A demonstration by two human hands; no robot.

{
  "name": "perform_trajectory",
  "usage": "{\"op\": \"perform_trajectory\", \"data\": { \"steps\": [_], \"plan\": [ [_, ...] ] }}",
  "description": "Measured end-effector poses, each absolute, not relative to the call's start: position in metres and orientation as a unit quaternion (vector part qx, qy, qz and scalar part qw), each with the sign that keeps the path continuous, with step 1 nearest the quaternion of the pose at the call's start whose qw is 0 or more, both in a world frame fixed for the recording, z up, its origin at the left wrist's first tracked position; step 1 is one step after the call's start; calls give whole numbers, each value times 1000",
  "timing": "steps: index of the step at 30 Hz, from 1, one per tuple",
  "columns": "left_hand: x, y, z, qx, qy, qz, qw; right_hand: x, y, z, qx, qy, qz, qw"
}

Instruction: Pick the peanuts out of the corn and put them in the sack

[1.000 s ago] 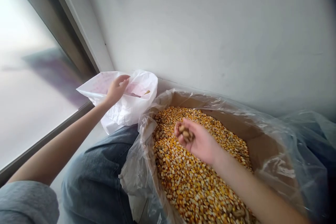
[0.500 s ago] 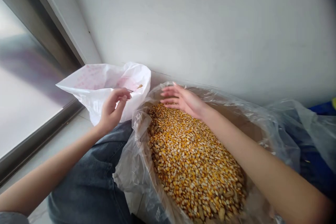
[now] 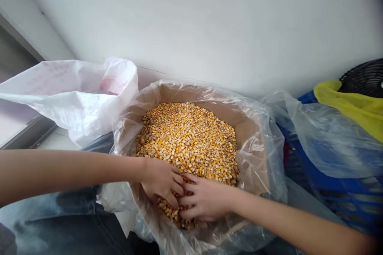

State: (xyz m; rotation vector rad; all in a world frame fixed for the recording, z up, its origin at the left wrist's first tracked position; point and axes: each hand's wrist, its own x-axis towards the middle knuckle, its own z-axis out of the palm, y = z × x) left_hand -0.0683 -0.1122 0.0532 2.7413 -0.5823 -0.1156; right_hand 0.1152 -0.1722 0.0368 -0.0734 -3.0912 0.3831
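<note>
Left hand (image 3: 161, 181) and right hand (image 3: 206, 199), now lowered, are meeting at the corn's (image 3: 191, 139) six o'clock; I can't tell their grip.

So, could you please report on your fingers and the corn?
Left fingers, right fingers at the corn. Corn in plastic-lined box. White bag alongside, not blocking.
</note>
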Motion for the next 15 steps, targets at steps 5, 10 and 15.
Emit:
{"op": "perform_trajectory", "data": {
  "steps": [5, 10, 15],
  "plan": [
    [-64, -77, 37, 963, -197, -31, 182, 125, -137, 17, -1, -997, 70, 46],
    [-60, -20, 27, 989, -88, -62, 105, 143, -85, 14, -100, -995, 6, 3],
    [-53, 34, 23, 991, 126, -39, 5, 161, -22, 21, -284, -957, -40, -37]
  ]
}}
